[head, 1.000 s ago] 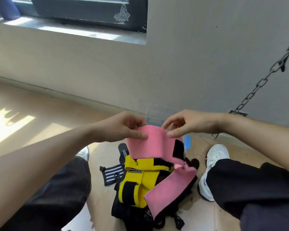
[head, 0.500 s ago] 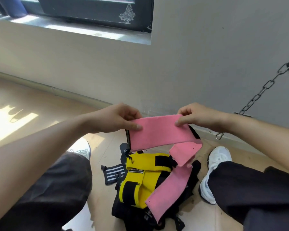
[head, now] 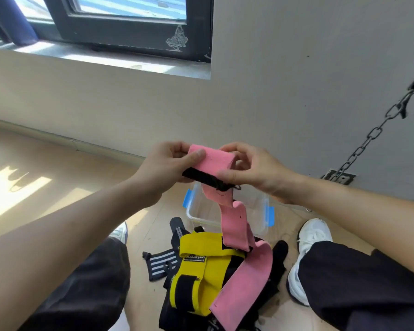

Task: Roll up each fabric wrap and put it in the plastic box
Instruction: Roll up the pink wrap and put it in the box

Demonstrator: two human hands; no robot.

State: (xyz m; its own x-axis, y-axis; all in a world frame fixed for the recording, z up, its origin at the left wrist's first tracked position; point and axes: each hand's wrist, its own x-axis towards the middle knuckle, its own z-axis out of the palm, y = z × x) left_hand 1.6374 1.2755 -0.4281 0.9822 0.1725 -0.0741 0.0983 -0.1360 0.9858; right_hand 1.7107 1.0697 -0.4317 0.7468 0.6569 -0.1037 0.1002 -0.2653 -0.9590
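I hold the top end of the pink wrap up in the air with both hands; my left hand grips its left edge, with my thumb pressed flat on the pink cloth and my other fingers curled behind it; my right hand pinches the right side, fingers bent round the cloth, thumb on the front near a black strip that runs across the wrap. The bit between my hands is bent over, like the start of a roll; the rest of the wrap hangs down as a long tail, passes in front of the plastic box, and lies across the pile on the floor.

The box is clear with blue clips; it sits on the floor under my hands, near the wall; I can't see any wraps inside it.

Just in front of the box is the pile; a yellow wrap with black patches lies on top, and the pink tail crosses its right side; a black and white striped wrap lies to its left; some black wraps peek out from under and beside it.

My knees in dark trousers are on both sides of the pile; my white shoe is just right of the box; a chain hangs down by the wall on the right.
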